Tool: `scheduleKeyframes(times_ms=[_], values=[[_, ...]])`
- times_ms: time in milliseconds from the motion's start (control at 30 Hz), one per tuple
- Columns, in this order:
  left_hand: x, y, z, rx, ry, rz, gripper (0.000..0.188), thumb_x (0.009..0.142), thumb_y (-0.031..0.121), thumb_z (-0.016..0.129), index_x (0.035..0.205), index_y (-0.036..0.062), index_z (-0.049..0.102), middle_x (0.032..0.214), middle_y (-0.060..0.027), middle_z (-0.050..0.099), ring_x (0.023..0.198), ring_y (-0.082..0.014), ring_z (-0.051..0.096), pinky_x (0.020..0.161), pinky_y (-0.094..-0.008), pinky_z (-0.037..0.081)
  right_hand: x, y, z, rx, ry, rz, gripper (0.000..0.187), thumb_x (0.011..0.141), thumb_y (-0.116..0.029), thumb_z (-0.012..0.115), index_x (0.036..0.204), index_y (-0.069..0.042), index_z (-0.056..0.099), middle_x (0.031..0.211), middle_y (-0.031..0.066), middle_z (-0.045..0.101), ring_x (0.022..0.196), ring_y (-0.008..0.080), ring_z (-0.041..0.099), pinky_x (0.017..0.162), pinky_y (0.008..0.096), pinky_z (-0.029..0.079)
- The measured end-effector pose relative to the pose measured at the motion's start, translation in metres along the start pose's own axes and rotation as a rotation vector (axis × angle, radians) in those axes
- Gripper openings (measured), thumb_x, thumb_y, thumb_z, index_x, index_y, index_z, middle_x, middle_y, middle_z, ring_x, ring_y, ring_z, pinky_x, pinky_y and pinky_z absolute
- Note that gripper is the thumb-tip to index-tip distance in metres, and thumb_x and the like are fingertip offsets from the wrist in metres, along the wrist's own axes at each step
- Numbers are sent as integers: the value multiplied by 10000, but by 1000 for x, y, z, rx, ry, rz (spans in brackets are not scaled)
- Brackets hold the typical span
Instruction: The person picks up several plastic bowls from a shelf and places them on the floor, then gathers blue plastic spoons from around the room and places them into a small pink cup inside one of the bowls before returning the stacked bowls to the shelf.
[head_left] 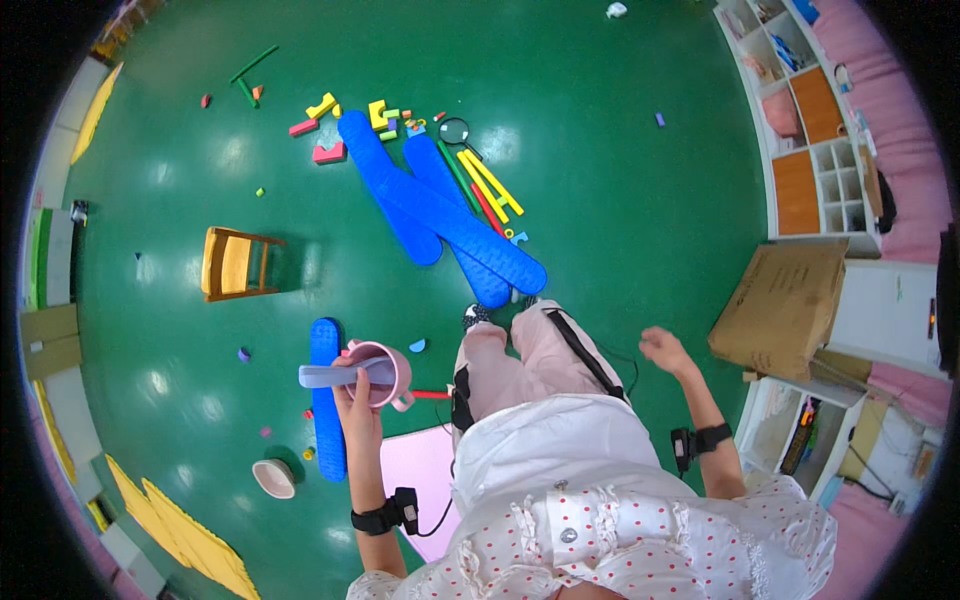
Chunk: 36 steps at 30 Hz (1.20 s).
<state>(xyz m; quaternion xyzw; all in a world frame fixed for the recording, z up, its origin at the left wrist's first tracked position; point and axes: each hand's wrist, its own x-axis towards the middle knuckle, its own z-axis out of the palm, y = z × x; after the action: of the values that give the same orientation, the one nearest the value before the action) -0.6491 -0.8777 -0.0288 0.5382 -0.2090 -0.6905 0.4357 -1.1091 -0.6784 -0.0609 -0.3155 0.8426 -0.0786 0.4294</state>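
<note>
"Where is the pink cup (402,362) held?"
"At near left, gripped with the lavender utensil (325,376) by the left hand (358,393). The right hand (663,351) is curled; its contents cannot be told."
"The risk?"
"The utensil could be spilled by tilting."

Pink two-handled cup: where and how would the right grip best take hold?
Probably the lower-right handle of the pink cup, with the right grip coming from the right: it juts that way uncovered, while the left grip holds the left side.

The cup (402,376) looks plastic, the floor (610,160) glossy.
</note>
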Motion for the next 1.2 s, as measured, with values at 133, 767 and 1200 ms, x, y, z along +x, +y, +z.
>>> scheduleKeyframes(times_ms=[133, 767, 1200], values=[[8, -23, -33, 11, 31, 129, 293, 871, 104, 494, 1146, 123, 395, 1148, -59, 452, 1028, -166, 497, 777, -298, 503, 3, -13, -5, -3, -247, 207, 381, 746, -254, 602, 1043, -25, 536, 898, 153, 621, 794, 261, 601, 696, 349, 474], [34, -263, -60, 348, 376, -410, 480, 801, 85, 575, 1225, 31, 356, 1186, -104, 431, 1081, -205, 422, 917, -312, 344, 425, 12, 234, -312, -372, -373, 150, 741, -145, 567, 861, -59, 591, 758, 143, 618, 692, 307, 597, 648, 349, 484], [168, -392, -60, 517, 528, -955, 521, 779, 62, 583, 1238, 2, 344, 1197, -121, 430, 1073, -218, 431, 902, -331, 369, 635, 150, 462, -365, -309, 47, 341, 647, -279, 716, 763, 11, 580, 755, 182, 614, 714, 331, 611, 608, 407, 493]])
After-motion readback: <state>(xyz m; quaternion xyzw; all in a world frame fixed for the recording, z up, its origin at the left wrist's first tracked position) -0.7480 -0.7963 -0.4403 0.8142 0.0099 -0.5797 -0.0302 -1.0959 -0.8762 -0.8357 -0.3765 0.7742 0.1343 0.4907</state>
